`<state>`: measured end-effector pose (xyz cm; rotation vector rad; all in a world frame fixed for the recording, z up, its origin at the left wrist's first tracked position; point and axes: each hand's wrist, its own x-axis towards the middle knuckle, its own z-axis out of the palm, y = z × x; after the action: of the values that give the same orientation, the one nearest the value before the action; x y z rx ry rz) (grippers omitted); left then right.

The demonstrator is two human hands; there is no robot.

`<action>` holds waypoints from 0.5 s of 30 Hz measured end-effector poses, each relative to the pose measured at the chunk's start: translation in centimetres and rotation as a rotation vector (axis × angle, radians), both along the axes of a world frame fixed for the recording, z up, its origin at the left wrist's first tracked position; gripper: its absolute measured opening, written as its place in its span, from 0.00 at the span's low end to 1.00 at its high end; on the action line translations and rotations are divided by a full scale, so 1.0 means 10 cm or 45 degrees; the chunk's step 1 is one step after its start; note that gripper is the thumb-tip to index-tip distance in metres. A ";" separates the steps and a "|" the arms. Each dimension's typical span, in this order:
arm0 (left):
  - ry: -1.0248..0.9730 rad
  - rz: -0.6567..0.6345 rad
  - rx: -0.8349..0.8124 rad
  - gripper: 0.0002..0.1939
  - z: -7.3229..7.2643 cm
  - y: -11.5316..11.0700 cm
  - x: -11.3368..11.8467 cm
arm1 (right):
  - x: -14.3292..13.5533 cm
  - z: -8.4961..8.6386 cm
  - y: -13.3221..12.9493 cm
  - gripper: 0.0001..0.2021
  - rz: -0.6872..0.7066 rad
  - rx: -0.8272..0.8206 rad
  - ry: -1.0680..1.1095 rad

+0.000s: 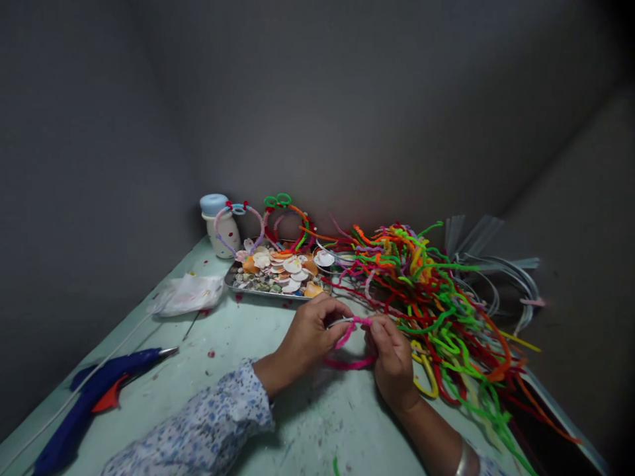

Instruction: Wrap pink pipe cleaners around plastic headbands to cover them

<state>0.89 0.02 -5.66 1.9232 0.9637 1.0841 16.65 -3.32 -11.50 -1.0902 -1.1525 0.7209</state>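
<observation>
A bright pink pipe cleaner (350, 364) is partly wound around a thin pale ring, and the rest of it hangs in a loop below my hands. My left hand (317, 327) pinches the ring and the pink pipe cleaner between thumb and fingers. On the other side, my right hand (393, 354) grips the wound pink part with thumb and forefinger. Both hands are held above the table, close together. The fingers hide part of the ring.
Behind my hands lies a metal tray (278, 295) of seashells, with finished hoops (288, 225) and a white jar (222, 228). A heap of coloured pipe cleaners (421, 277) spreads at right, near clear bands (516, 284). A blue glue gun (94, 396) and plastic bag (191, 294) lie left.
</observation>
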 end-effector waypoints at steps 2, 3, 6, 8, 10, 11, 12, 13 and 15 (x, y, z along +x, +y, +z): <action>0.005 0.000 0.093 0.03 -0.01 0.00 0.00 | -0.01 0.01 0.00 0.14 0.001 0.000 0.010; 0.001 -0.003 0.137 0.03 -0.01 0.00 0.00 | -0.01 0.01 0.00 0.14 0.006 0.001 0.016; -0.029 -0.025 0.252 0.04 -0.04 0.00 -0.01 | -0.01 0.01 0.00 0.13 0.019 0.005 0.037; -0.047 -0.041 0.310 0.04 -0.05 0.00 -0.01 | -0.02 0.01 0.00 0.13 0.019 0.005 0.049; -0.064 -0.052 0.351 0.04 -0.06 0.00 -0.01 | -0.02 0.01 0.00 0.13 0.020 0.004 0.053; -0.075 -0.052 0.361 0.04 -0.07 0.00 -0.01 | -0.02 0.01 0.00 0.13 0.023 0.003 0.053; -0.084 -0.051 0.365 0.04 -0.07 -0.01 -0.01 | -0.02 0.01 0.00 0.13 0.025 0.002 0.052; -0.093 -0.048 0.362 0.04 -0.07 -0.01 -0.01 | -0.01 0.00 0.01 0.13 0.026 0.003 0.053; -0.103 -0.039 0.335 0.04 -0.07 -0.02 -0.01 | -0.01 -0.01 0.01 0.13 0.025 0.005 0.056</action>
<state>0.83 -0.17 -6.36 2.0764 0.7758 1.3142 16.52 -3.26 -11.56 -1.0561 -1.1283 0.7540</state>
